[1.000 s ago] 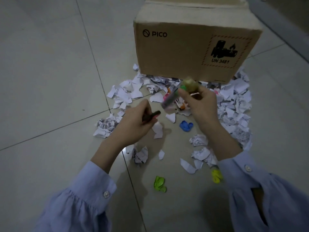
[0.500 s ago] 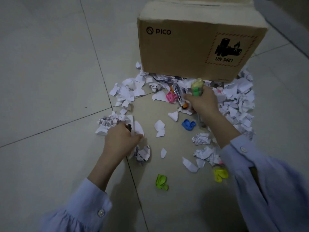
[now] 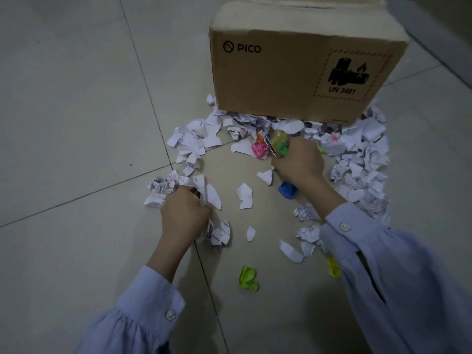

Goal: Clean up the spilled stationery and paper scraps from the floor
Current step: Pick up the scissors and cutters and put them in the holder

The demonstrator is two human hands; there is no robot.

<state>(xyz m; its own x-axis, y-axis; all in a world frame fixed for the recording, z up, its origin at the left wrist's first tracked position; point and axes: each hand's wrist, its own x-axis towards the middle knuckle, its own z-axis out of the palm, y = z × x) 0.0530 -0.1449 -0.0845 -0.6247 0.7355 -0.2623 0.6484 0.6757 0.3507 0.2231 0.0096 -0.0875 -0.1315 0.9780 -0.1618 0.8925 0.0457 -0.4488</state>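
White paper scraps [image 3: 191,144] lie strewn over the tiled floor in front of a brown cardboard box [image 3: 293,77]. My left hand [image 3: 184,213] is down on the floor beside a crumpled scrap [image 3: 163,185], its fingers curled round a dark pen [image 3: 195,192] and touching white paper. My right hand [image 3: 298,159] is low near the box, gripping a bundle of pens with yellow and green caps [image 3: 279,143]. Small coloured items lie among the scraps: a pink one [image 3: 259,149], a blue one [image 3: 287,190], a green one [image 3: 247,277] and a yellow one [image 3: 333,268].
A thick pile of scraps [image 3: 362,159] runs along the right side, up to the box's lower edge. Bare grey tiles [image 3: 76,123] stretch to the left and toward me. A darker wall base [image 3: 439,47] crosses the upper right corner.
Both hands have dropped from mid-air to the floor. The left moved left to the crumpled scraps with its dark pen; the right moved toward the box with its pen bundle.
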